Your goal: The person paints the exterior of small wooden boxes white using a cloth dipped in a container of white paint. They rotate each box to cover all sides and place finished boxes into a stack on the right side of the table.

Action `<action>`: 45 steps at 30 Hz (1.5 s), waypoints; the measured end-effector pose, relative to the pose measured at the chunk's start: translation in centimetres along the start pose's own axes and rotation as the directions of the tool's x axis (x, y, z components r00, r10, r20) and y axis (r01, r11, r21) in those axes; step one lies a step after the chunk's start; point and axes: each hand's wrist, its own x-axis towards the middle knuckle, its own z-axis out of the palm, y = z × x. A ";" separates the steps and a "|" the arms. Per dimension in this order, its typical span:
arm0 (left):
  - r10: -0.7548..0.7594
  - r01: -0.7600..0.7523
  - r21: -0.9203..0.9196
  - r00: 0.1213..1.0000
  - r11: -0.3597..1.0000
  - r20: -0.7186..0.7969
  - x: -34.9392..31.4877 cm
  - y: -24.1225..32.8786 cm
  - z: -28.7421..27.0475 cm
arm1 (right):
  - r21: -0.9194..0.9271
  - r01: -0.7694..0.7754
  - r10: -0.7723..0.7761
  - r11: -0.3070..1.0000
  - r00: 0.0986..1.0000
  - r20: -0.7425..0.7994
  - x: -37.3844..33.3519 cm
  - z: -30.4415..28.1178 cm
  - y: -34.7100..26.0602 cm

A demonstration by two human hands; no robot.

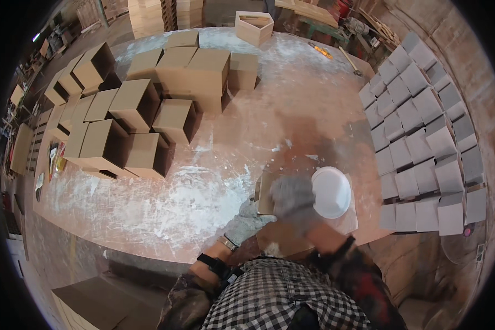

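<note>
Both hands wear grey work gloves. At the table's near edge, my left hand [248, 224] grips the lower left side of a small brown cardboard box [265, 192], its thumb along the near edge. Over the box's right part, my right hand [293, 199] is smeared by motion and hides much of it. Whether its fingers hold anything cannot be made out. Just right of that hand sits a round white tub or lid [331, 192], on a pale sheet at the table edge.
Several open brown boxes [135, 102] are grouped on the table's left and far side. Rows of stacked whitish boxes [415, 140] line the right. A wooden house-shaped frame [254, 28], a yellow tool [320, 50] and a hammer [351, 60] lie at the far edge.
</note>
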 end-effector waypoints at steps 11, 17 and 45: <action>0.149 -0.128 0.239 0.986 0.963 -0.073 0.5 1.3 0.2 | -0.085 -0.088 0.061 0.992 0.959 -0.277 5.8 -3.8 0.1; 0.159 -0.144 0.150 0.982 0.978 -0.098 -0.6 -3.9 1.7 | 0.106 -0.062 -0.002 0.992 0.856 0.517 0.7 -5.4 -4.7; -0.007 -0.047 -0.491 0.994 0.870 -0.108 -0.8 -1.4 1.7 | 0.413 0.096 -0.154 0.906 0.982 0.109 -0.4 -9.1 -4.8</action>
